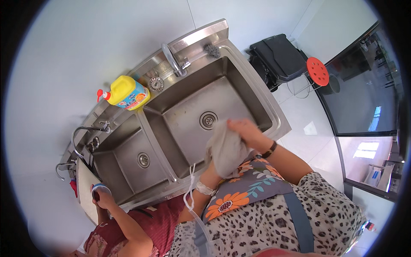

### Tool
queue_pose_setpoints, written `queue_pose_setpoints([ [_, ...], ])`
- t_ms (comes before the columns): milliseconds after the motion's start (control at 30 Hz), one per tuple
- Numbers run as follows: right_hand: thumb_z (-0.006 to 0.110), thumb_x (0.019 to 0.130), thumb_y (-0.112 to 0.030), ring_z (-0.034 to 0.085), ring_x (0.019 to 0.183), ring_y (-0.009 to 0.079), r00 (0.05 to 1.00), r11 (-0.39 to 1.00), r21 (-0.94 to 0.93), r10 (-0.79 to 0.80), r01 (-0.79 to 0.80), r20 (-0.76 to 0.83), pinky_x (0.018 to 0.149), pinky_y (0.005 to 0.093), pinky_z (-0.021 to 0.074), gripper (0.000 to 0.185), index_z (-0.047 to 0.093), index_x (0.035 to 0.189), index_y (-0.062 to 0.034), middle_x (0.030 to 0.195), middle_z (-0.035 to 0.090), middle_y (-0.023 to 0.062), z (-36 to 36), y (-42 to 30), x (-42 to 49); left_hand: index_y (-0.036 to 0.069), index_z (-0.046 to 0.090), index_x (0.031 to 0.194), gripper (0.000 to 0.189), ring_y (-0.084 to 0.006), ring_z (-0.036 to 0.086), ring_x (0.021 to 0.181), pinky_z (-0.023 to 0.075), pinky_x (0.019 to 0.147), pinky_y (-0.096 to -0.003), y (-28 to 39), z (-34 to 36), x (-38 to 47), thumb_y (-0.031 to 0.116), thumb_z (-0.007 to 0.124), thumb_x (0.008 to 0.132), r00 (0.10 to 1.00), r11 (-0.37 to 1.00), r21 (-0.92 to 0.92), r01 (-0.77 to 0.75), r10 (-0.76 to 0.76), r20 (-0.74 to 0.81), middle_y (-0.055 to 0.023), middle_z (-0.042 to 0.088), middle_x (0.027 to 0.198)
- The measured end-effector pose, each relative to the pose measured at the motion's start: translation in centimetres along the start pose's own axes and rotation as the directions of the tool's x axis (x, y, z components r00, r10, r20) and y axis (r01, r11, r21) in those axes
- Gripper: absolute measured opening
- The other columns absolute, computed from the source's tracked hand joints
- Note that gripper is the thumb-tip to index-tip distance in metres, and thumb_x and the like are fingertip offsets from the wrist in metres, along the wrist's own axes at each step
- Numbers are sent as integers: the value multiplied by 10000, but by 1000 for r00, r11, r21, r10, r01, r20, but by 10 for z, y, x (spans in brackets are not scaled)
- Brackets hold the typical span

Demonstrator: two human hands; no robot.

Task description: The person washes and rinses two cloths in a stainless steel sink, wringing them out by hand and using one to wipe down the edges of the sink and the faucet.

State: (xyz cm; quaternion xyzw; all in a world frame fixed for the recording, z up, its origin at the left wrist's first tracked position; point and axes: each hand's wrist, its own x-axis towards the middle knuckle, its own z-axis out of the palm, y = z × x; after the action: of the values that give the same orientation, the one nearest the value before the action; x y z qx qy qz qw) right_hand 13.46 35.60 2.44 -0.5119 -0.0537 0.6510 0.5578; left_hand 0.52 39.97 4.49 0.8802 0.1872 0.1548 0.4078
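Observation:
A greyish-white cloth (227,154) is bunched between my two hands at the near edge of the large steel sink basin (196,106). My right hand (245,130), blurred, grips the cloth at its upper right. The cloth covers most of my left hand (215,170), so its fingers are hidden. Behind the cloth lies the round drain (209,120) of the large basin.
A co-worker's hand (104,199) holds a round container at the smaller basin (138,154), left. Faucets (173,59), a yellow detergent jug (128,93), a strainer (156,84) and steel wool (212,50) line the back. A black bin (277,57) and red-topped stool (318,71) stand right.

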Motion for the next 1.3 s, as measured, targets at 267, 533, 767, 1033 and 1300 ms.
queue_pose_setpoints([
  [267,514,875,-252,589,806,140,841,751,-457,-541,476,-13,727,271,473,307,553,1060,-10,893,621,38,-61,-171,54,17,494,1135,273,-125,539,932,432,817,-255,-94,7,-89,47,486,863,791,629,-616,474,-612,-16,-60,569,1054],
  [533,537,814,-235,439,951,311,744,-398,-892,-526,213,412,853,380,391,359,517,1172,-233,1169,447,99,-191,-111,199,19,492,1113,244,-150,554,899,441,784,-254,-71,3,-144,60,478,873,458,441,-750,493,-864,-207,-78,575,1033],
  [767,559,782,-258,411,984,349,820,-424,-897,-467,122,332,886,399,373,440,489,1215,-214,1159,417,163,-216,-18,44,19,516,1079,213,-157,569,886,447,758,-267,-81,7,-181,90,484,881,408,395,-789,471,-890,-202,-80,591,1010],
  [1033,604,737,-168,449,873,305,859,-211,-976,-488,56,155,749,394,400,459,504,1176,-80,942,455,132,-129,116,-78,17,535,1046,190,-138,571,853,447,737,-248,-92,14,-208,110,495,885,485,447,-761,470,-851,-200,-66,596,976],
  [1300,596,726,-156,490,933,281,762,-124,-753,60,646,645,760,364,450,391,524,1094,-46,991,500,106,44,203,-17,17,484,1117,251,-114,513,814,415,726,-226,-75,5,-276,67,468,872,294,425,-745,515,-903,-312,-56,552,946],
])
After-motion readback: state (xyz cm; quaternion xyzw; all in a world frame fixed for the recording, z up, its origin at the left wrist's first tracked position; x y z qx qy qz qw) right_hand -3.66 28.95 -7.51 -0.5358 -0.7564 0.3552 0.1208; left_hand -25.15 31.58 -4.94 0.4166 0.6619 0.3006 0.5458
